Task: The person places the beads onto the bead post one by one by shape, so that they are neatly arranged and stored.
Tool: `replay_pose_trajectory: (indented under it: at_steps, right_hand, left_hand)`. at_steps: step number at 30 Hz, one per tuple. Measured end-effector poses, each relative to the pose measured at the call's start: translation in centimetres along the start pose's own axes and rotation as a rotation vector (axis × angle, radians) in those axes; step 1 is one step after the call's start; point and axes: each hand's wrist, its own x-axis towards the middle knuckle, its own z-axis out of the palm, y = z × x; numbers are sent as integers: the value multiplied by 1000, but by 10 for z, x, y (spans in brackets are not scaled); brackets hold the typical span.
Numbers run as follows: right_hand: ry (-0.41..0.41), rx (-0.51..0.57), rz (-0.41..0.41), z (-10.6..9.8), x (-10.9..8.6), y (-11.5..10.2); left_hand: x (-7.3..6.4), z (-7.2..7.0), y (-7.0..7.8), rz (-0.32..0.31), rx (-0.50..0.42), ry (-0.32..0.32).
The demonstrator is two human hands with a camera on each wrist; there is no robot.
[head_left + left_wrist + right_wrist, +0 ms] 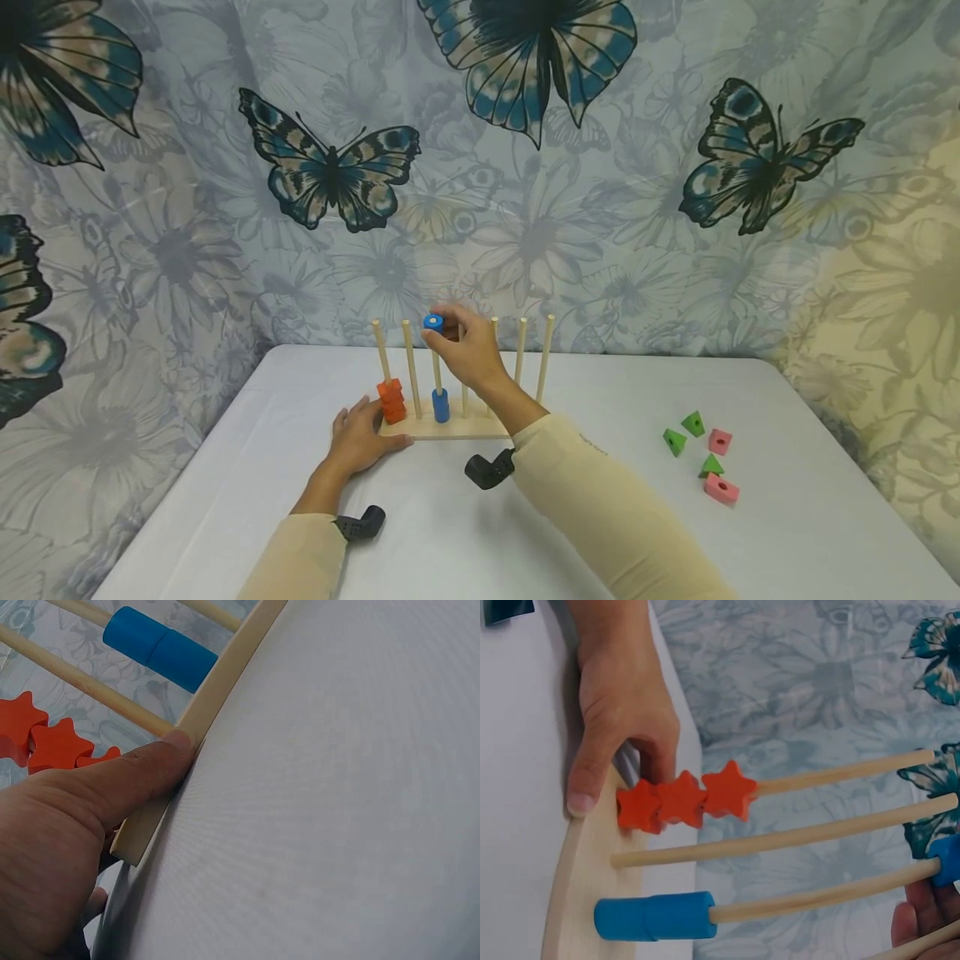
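A wooden peg stand (450, 429) with a row of upright pegs stands on the table. My left hand (358, 437) grips its left end, thumb (142, 771) along the front edge of the base and fingers behind. Three orange star beads (681, 798) are stacked on the leftmost peg beside that hand. Two blue cylinder beads (656, 916) sit at the bottom of the third peg. At that peg's top, my right hand (474, 350) pinches another blue cylinder bead (432, 322) between thumb and fingers; the peg's tip shows in its hole.
On the table's right side lie three green triangular beads (674, 442) and two pink square beads (722, 489). Bare pegs (545, 360) rise right of the right hand. Behind the white table (600, 517) hangs a butterfly-print cloth (555, 225). Black wrist-worn devices (489, 470) stick out from both sleeves.
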Motion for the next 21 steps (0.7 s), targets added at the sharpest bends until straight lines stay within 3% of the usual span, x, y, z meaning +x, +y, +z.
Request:
replay_pose_trajectory:
  at_steps: [8,21]
  right_hand:
    - [-2,62,41,1,-6,7]
    - [4,65,152,6,-15,22]
  left_hand:
    - [0,0,-1,-2,5,0]
    - [1,1,-1,-4,18,-1]
